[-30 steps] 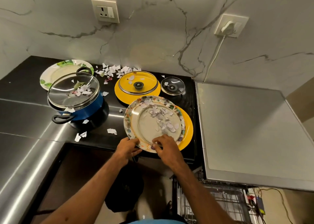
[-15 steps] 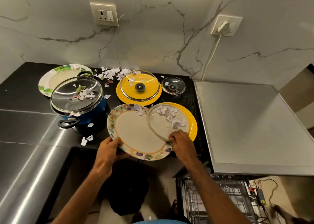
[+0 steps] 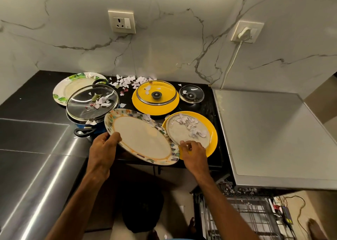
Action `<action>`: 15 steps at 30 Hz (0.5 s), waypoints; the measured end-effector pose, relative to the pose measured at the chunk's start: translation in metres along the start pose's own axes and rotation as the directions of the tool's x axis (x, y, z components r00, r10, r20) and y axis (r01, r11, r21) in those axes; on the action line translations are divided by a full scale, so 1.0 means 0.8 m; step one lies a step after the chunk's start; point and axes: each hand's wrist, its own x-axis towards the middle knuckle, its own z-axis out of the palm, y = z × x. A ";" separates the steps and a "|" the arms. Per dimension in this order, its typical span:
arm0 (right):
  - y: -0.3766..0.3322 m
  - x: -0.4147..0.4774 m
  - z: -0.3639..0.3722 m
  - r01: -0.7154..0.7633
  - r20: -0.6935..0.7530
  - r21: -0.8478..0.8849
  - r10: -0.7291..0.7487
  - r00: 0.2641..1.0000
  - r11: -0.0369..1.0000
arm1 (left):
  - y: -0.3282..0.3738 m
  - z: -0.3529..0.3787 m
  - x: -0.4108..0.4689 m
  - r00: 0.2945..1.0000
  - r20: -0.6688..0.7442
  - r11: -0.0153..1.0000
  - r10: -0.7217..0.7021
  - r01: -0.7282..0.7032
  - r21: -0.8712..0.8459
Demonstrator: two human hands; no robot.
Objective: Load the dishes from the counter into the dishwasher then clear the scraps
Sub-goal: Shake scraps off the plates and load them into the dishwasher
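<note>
A large patterned plate (image 3: 141,136), tilted, is gripped at its near-left rim by the left hand (image 3: 104,148). Just right of it, the right hand (image 3: 193,151) pinches the near edge of a small plate (image 3: 187,130) carrying paper scraps (image 3: 191,128), resting on a yellow plate (image 3: 212,130) on the black bench (image 3: 27,101). Beyond the left hand sits a lidded blue pot (image 3: 92,106). Below the right arm, the dishwasher rack (image 3: 246,219) stands open.
</note>
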 end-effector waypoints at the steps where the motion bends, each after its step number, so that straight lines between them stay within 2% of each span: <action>1: -0.007 -0.003 0.002 -0.022 -0.013 0.023 0.022 1.000 1.000 | 0.004 -0.002 0.001 1.000 -0.008 1.000 -0.007 0.007 -0.016; 4: -0.029 -0.007 0.001 -0.038 -0.013 0.021 0.039 0.999 0.999 | 0.018 -0.006 -0.001 1.000 -0.016 0.999 0.000 -0.001 -0.043; 9: -0.023 -0.002 -0.003 -0.020 0.138 0.040 0.014 0.990 0.999 | 0.031 -0.016 0.000 0.999 -0.044 0.994 -0.015 0.010 -0.110; 11: -0.023 -0.003 -0.007 -0.010 0.129 0.078 0.000 0.992 0.997 | 0.032 -0.021 0.000 0.998 -0.050 0.992 -0.025 0.018 -0.129; 13: -0.034 -0.008 -0.017 -0.026 0.090 0.240 0.004 0.996 0.971 | 0.033 -0.025 0.001 0.999 -0.047 0.989 -0.021 0.014 -0.144; 15: -0.054 -0.010 -0.029 -0.152 0.159 0.505 0.081 0.984 0.850 | 0.031 -0.026 0.000 0.999 -0.049 0.988 -0.013 0.005 -0.154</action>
